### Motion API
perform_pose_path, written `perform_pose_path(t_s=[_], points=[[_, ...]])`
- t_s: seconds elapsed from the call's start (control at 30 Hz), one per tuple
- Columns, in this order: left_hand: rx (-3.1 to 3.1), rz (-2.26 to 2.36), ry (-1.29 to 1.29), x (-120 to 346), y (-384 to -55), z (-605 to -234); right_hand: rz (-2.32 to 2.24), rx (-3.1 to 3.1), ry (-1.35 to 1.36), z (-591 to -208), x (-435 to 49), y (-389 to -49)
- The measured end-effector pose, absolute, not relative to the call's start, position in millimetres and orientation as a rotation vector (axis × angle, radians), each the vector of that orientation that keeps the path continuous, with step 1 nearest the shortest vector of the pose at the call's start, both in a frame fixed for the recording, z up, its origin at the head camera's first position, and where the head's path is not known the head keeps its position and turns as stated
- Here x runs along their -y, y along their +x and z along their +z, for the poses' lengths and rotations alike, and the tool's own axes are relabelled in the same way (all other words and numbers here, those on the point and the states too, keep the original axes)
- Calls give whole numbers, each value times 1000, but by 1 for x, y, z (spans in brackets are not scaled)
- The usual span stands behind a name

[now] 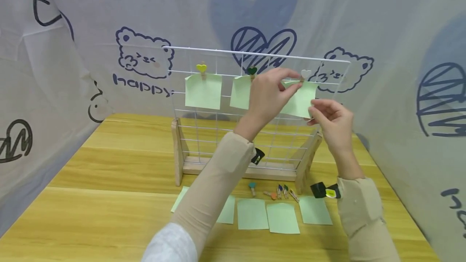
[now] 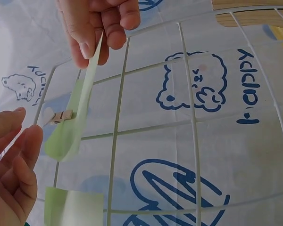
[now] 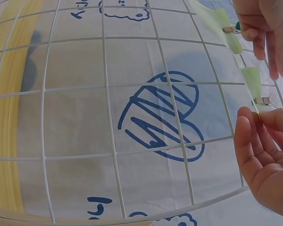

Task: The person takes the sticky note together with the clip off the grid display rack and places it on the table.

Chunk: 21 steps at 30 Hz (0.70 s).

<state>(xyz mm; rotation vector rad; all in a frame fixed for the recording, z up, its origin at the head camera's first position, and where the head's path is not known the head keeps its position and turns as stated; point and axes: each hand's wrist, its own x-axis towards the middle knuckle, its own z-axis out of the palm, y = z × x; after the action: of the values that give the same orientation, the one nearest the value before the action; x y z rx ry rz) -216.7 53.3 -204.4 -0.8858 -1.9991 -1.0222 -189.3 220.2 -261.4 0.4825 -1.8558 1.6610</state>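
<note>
My right hand [image 1: 333,124] pinches the lower right corner of a pale green paper note [image 1: 301,101] between thumb and fingers. A wooden clothespin with a white heart [image 1: 306,74] holds this note's top edge on the white wire grid [image 1: 255,53]. My left hand [image 1: 267,92] is beside that clothespin, thumb and forefinger apart and fingertips close to the heart. In the left wrist view, the note [image 2: 87,99] stands out from the grid under the clothespin [image 2: 62,116]. To the left, notes hang from a yellow-heart clothespin [image 1: 201,68] and a dark green-heart clothespin [image 1: 252,70].
Wooden feet [image 1: 177,153] hold the grid upright on the wooden table [image 1: 91,213]. In front of it lie several green notes [image 1: 252,214] and several loose heart clothespins, among them a teal one [image 1: 253,188]. A printed cloth [image 1: 182,7] hangs behind.
</note>
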Motion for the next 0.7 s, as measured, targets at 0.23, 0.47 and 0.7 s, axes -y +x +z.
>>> perform_pose_path(t_s=[0.23,0.47,0.7], points=[[2056,-1010,-838,-61,-220,-204,1611,1919,453,-260,-220,-189],[2158,-1001,-757,-68,-219,-203,1556,1977,447,-260,-219,-187],[2175,-1169,-777,-71,-220,-203,1563,1957,484,-260,-219,-188]])
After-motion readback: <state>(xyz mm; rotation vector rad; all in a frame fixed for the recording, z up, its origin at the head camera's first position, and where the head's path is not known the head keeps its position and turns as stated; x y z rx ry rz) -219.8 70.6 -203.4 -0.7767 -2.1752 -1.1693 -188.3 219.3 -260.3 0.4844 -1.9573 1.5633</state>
